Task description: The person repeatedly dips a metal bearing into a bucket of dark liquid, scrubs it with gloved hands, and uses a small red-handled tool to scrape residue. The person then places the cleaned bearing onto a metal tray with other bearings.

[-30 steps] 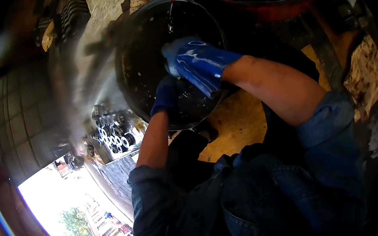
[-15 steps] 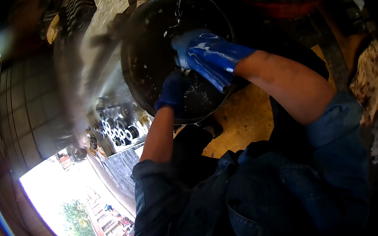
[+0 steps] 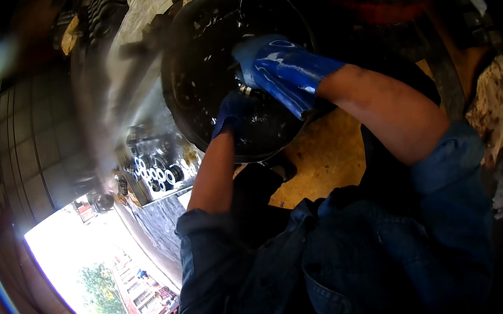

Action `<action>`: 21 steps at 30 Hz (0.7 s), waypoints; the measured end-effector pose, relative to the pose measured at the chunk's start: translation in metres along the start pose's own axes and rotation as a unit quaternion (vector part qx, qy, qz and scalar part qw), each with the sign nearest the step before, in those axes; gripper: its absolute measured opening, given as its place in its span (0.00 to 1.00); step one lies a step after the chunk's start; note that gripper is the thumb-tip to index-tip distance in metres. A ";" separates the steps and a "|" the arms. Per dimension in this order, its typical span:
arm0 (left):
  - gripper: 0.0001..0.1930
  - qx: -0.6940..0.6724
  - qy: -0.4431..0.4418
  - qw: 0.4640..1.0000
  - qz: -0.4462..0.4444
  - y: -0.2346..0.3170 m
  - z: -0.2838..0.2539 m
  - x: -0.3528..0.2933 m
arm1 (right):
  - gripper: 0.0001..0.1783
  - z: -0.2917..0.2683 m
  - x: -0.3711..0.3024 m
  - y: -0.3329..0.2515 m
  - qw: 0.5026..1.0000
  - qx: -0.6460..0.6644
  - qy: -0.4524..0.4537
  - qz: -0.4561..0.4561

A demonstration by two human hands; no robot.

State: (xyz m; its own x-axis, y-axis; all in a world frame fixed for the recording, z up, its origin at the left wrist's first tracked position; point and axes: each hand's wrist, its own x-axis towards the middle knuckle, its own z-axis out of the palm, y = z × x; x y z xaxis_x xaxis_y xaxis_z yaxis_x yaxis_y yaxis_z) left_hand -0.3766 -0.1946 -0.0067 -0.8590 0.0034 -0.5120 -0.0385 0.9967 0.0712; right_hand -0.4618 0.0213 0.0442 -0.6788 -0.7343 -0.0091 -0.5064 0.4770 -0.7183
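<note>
A round dark basin (image 3: 171, 113) stands in front of me, with dark liquid and pale flecks or glints inside. Over it, my left hand (image 3: 233, 111), in a dark blue glove, is closed on a small shiny metal part (image 3: 245, 90), perhaps ring-shaped; most of it is hidden. Just above and to the right, my right hand (image 3: 261, 63) wears a long, glossy blue rubber glove. Its fingers curl down close to the metal part, and whatever they grip is lost in shadow. A thin hook or wire (image 3: 241, 3) hangs at the basin's far rim.
Left of the basin, several metal rings (image 3: 156, 176) lie in a group on a bench (image 3: 155, 222). Behind on the right is a large dark vessel with a red rim (image 3: 382, 11). Yellowish floor (image 3: 323, 156) shows below the basin. Coiled dark parts (image 3: 104, 17) are at far left.
Both hands have shifted slightly within the basin, the left one up and to the right. The metal part shows more clearly between them now. Glints on the liquid have changed.
</note>
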 end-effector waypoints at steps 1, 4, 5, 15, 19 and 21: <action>0.17 -0.006 0.010 1.000 -0.008 -0.006 0.000 -0.006 | 0.22 -0.001 0.006 -0.009 0.999 -0.032 -0.041 0.016; 0.18 0.070 -0.049 0.996 -0.014 -0.016 -0.004 -0.009 | 0.22 0.004 0.013 -0.014 0.997 -0.035 -0.062 -0.001; 0.17 0.035 -0.010 0.999 -0.005 -0.024 0.005 -0.011 | 0.23 0.017 0.013 -0.005 0.998 -0.018 -0.050 -0.012; 0.17 -0.077 0.026 0.997 -0.004 -0.053 0.039 0.008 | 0.22 0.008 0.009 -0.009 0.999 -0.009 -0.030 0.008; 0.22 -0.130 0.033 0.991 -0.007 -0.037 0.027 -0.007 | 0.22 -0.010 0.009 -0.025 0.996 -0.027 -0.074 0.038; 0.23 -0.129 0.020 0.991 -0.033 -0.025 0.032 0.008 | 0.22 -0.007 0.000 -0.009 0.988 -0.047 -0.107 0.100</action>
State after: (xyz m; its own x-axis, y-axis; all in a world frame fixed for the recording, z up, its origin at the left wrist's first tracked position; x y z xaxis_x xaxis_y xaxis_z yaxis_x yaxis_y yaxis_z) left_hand -0.3663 -0.2169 -0.0400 -0.8696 -0.0702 -0.4887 -0.2207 0.9407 0.2576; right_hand -0.4611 0.0200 0.0559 -0.6469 -0.7019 -0.2980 -0.4281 0.6577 -0.6198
